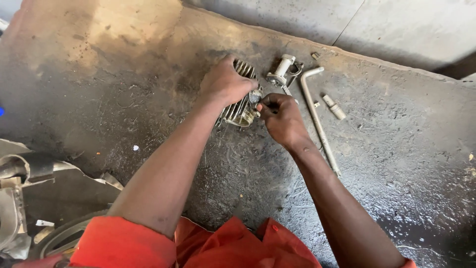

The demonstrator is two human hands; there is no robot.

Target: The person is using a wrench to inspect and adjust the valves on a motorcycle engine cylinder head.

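The work surface is a dark, oily concrete floor (148,114), scratched and stained, and all the parts lie on it. In its middle, under the two hands, lies a finned metal engine cylinder (237,110), on its side as far as I can judge, with the cooling fins showing below and beside the left hand.

The left hand (225,82) lies on top of the cylinder and presses it down; its fingers are curled over the upper fins, so it is clamped on this part. The right hand (281,115) is just to the right of the left one, with fingertips pinched together at the end of the cylinder on something small. What this small piece is I cannot tell, because the fingers cover it.

Beyond the right hand lies an L-shaped bar wrench (317,116), not touched. Above the right hand stands a short cylindrical metal part with a round base (280,72). A small socket piece (334,107) lies to the right of the bar, well apart from both hands.

In my judgement the work on the cylinder is in the middle: the tools are put aside and the fingers do the fine part by hand.
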